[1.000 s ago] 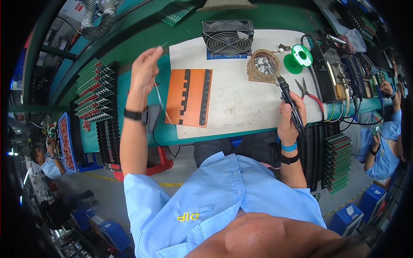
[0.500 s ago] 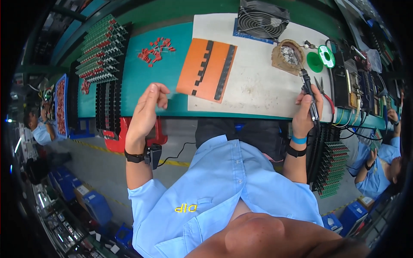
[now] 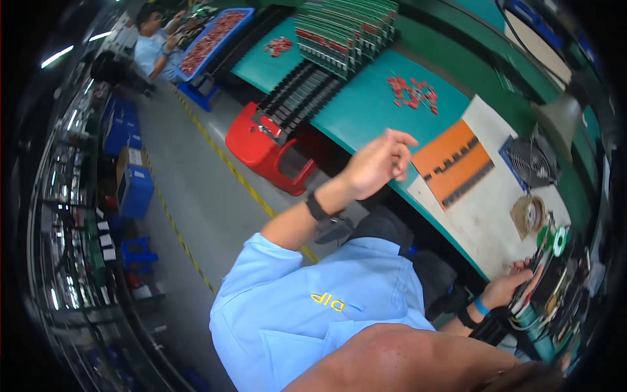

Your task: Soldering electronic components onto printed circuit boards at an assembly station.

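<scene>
My left hand (image 3: 382,163) hovers over the near edge of the green-topped bench, fingers loosely curled and apart, with nothing seen in it. Just beyond it lies a flat orange board (image 3: 456,172) with two black strips, one stepped. At the right end of the bench, my right hand (image 3: 511,287) is closed round a dark pen-shaped tool with a cable, which looks like a soldering iron (image 3: 537,261); blur hides its tip. A round brown pot (image 3: 534,213) and a green-and-white solder spool (image 3: 559,242) stand near that hand.
Red parts (image 3: 414,94) lie scattered on the green mat. Left of them stands a rack of green circuit boards (image 3: 346,36). A black fan (image 3: 532,162) sits at the back. Below the bench is a red stool (image 3: 251,140). Another person (image 3: 155,49) works beside a blue tray (image 3: 243,19).
My view has swung left, so the bench now slants across the right side. My right hand still holds the tool, and my left hand remains raised near the orange board.
</scene>
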The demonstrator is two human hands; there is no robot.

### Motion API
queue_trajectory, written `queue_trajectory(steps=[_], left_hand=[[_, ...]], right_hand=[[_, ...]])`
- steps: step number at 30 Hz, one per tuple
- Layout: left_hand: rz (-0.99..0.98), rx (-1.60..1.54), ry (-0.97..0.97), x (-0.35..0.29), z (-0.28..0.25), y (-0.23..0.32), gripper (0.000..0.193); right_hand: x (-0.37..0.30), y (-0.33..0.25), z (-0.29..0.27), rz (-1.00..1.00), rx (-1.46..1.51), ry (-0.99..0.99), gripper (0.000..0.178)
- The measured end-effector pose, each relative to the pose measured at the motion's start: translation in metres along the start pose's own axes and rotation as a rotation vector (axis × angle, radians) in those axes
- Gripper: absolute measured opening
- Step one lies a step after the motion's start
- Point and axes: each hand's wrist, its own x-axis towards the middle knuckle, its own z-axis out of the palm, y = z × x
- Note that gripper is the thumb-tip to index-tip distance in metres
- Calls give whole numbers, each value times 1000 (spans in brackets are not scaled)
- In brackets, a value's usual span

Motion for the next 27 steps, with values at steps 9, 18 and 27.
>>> queue_trajectory(steps=[9,18,27], left_hand=[[176,1477,183,24,40,-10,37],[10,1440,60,39,50,-12,39],[93,1460,45,43,56,-20,39]], right_hand=[[4,-8,14,-1,-49,-26,50],[0,0,14,-11,-50,33,44],[-5,2,7,4,25,35,41]])
